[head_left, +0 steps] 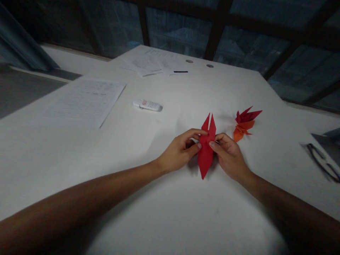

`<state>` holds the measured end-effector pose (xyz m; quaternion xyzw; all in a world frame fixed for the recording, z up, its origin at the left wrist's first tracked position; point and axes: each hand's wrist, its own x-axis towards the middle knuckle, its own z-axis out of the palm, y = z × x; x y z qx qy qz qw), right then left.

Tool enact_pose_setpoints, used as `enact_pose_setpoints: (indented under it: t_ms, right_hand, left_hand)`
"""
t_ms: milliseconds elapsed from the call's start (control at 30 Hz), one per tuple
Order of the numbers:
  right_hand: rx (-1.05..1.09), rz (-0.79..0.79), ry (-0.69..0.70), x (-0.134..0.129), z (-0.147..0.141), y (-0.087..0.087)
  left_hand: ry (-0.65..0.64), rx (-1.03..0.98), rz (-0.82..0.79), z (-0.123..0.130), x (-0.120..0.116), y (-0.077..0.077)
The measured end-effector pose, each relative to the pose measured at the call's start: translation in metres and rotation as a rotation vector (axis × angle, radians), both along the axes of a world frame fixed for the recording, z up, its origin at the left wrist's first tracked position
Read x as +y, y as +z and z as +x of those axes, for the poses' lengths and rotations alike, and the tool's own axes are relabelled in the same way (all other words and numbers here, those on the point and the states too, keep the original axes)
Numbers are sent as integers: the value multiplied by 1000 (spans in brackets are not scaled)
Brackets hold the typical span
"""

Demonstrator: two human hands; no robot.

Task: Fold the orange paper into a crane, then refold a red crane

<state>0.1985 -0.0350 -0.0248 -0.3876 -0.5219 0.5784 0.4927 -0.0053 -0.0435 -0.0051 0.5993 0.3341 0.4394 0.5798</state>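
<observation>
Dark windows (179, 30) back a white table (164, 216), where papers (156, 65) lie toward the far end, a printed sheet (85, 102) to the left, a white tube (147, 105) nearer the middle and glasses (322, 163) at the right edge. Over the near part, between the two hands, is a red piece (205, 157) of folded paper. Both hands are clamped on it: the left hand (177, 152) by forefinger and thumb at its left edge, the right hand (230, 156) with its thumb on the front and fingers behind. Much of the folding looks done, since the piece is a long, narrow shape with two separate points at the far end and one at the near end. It is flat, though; beside it, a crimson piece (245, 115) and an orange piece (240, 131) have spread points, so by comparison some shaping seems left. Creases under the fingers cannot be made out.
</observation>
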Motion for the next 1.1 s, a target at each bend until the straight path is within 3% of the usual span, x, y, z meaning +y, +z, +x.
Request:
enact_pose_setpoints:
  t_ms: [400,667,867,1100]
  right_hand:
    - [-86,34,-18,0,0,-2]
    - [-95,20,-64,2,2,-4]
    - [-73,-32,-49,0,0,3]
    - [-105,70,-20,2,2,-4]
  left_hand:
    - [61,15,7,2,0,-3]
    - [23,26,-23,0,-1,5]
    - [-14,31,-10,-1,-1,5]
    - [98,66,33,1,2,0]
